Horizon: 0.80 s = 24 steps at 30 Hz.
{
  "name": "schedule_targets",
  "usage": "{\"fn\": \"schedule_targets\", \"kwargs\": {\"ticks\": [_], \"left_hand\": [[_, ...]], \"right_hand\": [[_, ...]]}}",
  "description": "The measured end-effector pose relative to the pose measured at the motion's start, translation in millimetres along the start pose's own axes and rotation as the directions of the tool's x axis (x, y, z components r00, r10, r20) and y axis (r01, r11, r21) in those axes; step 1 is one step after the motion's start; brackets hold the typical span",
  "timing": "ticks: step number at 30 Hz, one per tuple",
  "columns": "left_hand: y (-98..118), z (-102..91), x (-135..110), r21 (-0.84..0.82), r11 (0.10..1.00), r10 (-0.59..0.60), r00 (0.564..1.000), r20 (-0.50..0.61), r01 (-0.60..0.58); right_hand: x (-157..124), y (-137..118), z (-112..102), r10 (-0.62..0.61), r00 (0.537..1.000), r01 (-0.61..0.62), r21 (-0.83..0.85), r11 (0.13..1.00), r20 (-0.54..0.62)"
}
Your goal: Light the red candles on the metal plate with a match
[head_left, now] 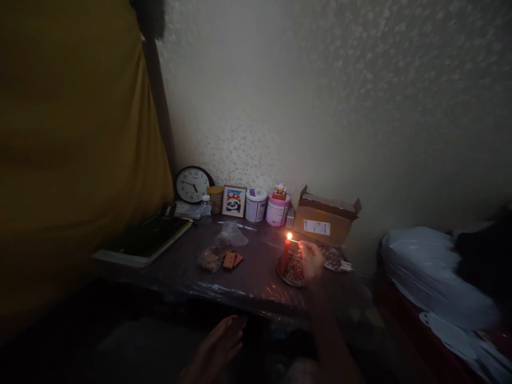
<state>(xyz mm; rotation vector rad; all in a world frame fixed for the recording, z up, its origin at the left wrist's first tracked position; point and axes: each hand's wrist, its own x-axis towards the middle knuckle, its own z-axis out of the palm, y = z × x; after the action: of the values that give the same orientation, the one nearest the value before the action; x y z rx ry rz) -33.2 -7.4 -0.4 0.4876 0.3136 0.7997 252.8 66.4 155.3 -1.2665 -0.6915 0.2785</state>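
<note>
My right hand point(312, 261) is closed in a pinch on a thin matchstick point(294, 241), reaching over the table. The match points left, its tip at the top of an upright red candle point(285, 257), where a small bright flame point(289, 236) burns. The candle stands on a round metal plate point(285, 278) with a speckled surface. Lower down, before the table's front edge, my left hand point(224, 341) is curled around what looks like a small brown matchbox point(239, 324), mostly dark and partly hidden by the fingers.
Small orange-brown boxes point(229, 260) lie by a clear plastic bag point(212, 255). A second plate point(331, 257) holds several sticks. Behind stand a cardboard box point(318, 226), two tubs point(256, 205), a framed picture point(234, 201) and a clock point(193, 184). A laptop-like panel point(146, 240) lies left.
</note>
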Motion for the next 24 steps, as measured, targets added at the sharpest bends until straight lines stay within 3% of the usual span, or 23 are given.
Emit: {"fn": "schedule_targets", "kwargs": {"ticks": [6, 9, 16, 19, 24], "left_hand": [[5.9, 18.2, -8.7, 0.047, 0.996, 0.075, 0.997, -0.005, -0.074], [9.5, 23.4, -8.5, 0.051, 0.999, 0.011, 1.0, -0.002, -0.011], [5.9, 9.3, 1.4, 0.03, 0.999, -0.043, 0.999, -0.013, 0.043], [5.9, 10.5, -1.7, 0.009, 1.0, -0.008, 1.0, -0.008, 0.008], [3.0, 2.3, -0.7, -0.009, 1.0, -0.018, 1.0, 0.003, 0.018]], "right_hand": [[-1.2, -4.0, -0.6, -0.011, 1.0, 0.011, 0.021, 1.0, -0.006], [-1.3, -6.3, -0.3, -0.012, 1.0, 0.012, 0.045, 0.999, -0.007], [-2.2, -14.2, -0.4, -0.009, 1.0, 0.009, 0.137, 0.991, -0.004], [-3.9, -20.8, -1.3, -0.001, 1.0, -0.001, 0.169, 0.986, 0.009], [-1.8, -43.6, -7.3, 0.03, 0.999, -0.039, 0.24, 0.97, 0.038]]}}
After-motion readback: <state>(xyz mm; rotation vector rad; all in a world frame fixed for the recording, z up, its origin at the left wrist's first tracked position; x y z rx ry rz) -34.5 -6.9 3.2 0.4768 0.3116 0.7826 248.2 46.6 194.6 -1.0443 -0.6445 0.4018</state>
